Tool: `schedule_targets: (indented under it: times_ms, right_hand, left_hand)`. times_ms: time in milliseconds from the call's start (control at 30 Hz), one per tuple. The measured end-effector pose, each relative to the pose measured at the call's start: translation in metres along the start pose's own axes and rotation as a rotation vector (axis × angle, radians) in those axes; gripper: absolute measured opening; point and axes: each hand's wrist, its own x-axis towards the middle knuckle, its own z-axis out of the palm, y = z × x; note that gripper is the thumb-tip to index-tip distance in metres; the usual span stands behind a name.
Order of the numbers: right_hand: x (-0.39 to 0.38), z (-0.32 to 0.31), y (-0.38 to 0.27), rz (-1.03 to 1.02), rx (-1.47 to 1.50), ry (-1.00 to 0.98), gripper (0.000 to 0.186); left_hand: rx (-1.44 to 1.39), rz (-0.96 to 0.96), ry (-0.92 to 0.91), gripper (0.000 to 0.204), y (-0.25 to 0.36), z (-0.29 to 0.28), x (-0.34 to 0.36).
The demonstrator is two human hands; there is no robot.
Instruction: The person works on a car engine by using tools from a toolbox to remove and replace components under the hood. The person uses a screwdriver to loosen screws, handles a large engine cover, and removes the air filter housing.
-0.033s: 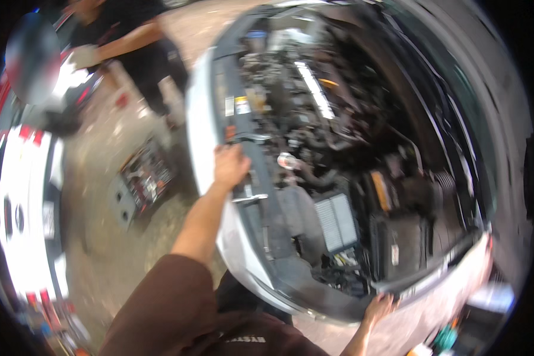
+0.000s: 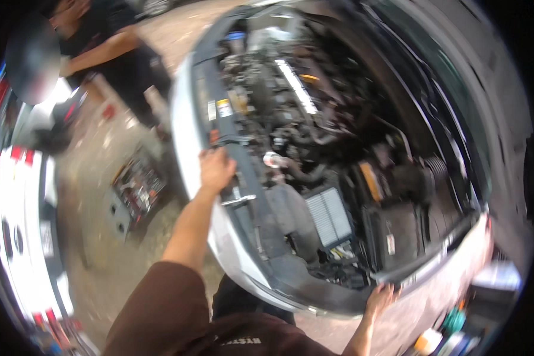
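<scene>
A car's engine bay [image 2: 314, 148] lies uncovered in front of me. On its black front panel [image 2: 279, 255], my left hand [image 2: 218, 169] rests with the fingers curled; blur hides what is under them. Just beyond those fingers is a slim orange piece [image 2: 213, 135], perhaps a handle. A shiny metal hand tool [image 2: 238, 200] lies on the panel on the near side of that hand. My right hand [image 2: 383, 298] is closed over the fender edge [image 2: 412, 282] at the near corner. Between the hands sits a pale pleated air filter [image 2: 329, 216], beside a black box [image 2: 394, 234].
A grey tool case [image 2: 137, 190] with jumbled tools lies on the floor to the left. A white vehicle [image 2: 26, 231] stands at far left. Another person [image 2: 110, 50] in dark clothes works at upper left. Bottles and containers [image 2: 451, 332] stand at lower right.
The whole scene has slid slightly left in the view as my head turned. Both hands keep their places on the car. The other person's arm has moved slightly.
</scene>
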Motion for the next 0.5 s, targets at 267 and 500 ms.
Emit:
schedule_targets:
  times_ms: [267, 500]
  right_hand:
    - [-0.004, 0.008, 0.024, 0.082, 0.094, 0.08, 0.016]
    - [-0.006, 0.001, 0.014, 0.109, 0.111, 0.067, 0.017]
  left_hand:
    - [0.079, 0.002, -0.144, 0.021, 0.039, 0.003, 0.008]
    - [0.116, -0.003, -0.16, 0.025, 0.027, 0.005, 0.009]
